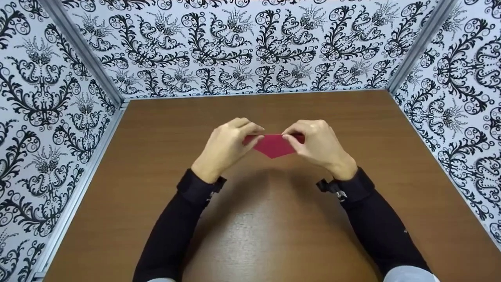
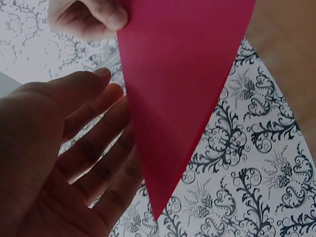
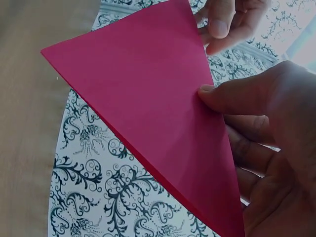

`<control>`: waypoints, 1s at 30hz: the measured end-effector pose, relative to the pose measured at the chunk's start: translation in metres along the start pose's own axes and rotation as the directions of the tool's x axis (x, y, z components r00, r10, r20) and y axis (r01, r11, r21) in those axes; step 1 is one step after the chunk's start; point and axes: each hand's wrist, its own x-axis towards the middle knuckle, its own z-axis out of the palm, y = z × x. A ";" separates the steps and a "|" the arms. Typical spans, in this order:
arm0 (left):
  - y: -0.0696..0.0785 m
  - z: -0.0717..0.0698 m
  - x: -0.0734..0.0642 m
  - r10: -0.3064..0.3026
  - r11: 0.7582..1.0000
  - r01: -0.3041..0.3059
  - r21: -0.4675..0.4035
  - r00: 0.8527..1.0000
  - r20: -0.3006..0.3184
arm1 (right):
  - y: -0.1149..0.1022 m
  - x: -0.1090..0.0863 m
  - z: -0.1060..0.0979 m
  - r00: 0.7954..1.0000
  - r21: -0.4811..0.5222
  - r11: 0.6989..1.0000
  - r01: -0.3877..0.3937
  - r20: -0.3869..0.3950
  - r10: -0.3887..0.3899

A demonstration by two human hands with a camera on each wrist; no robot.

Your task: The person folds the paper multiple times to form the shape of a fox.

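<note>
A crimson sheet of paper, folded into a triangle, is held up above the table with its long folded edge on top and a corner pointing down. My right hand pinches it near the upper edge; in the right wrist view the thumb lies on its face and the fingers are behind. My left hand is at the other end of the same edge. In the left wrist view its thumb stands apart from the paper, and the relaxed fingers reach behind the paper's edge.
The brown wooden table lies beneath both hands. Walls with black floral patterns enclose its back and sides, with metal rails at the corners. Black wrist bands with small cameras are on both forearms.
</note>
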 end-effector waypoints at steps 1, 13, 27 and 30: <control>0.001 0.002 0.000 0.003 1.000 -0.003 -0.002 1.000 0.007 | -0.001 0.000 0.001 1.000 0.007 1.000 0.003 0.006 -0.003; 0.000 0.014 0.001 -0.051 0.995 0.060 -0.082 0.994 0.101 | -0.002 0.002 0.008 0.998 0.092 0.996 -0.017 0.055 0.012; -0.012 0.023 0.000 -0.199 0.948 0.245 -0.201 0.954 0.224 | 0.005 0.001 0.003 0.997 0.087 0.994 -0.062 0.056 0.058; -0.015 0.029 -0.001 -0.238 0.931 0.297 -0.211 0.935 0.262 | 0.007 0.001 0.003 0.998 0.075 0.996 -0.055 0.044 0.051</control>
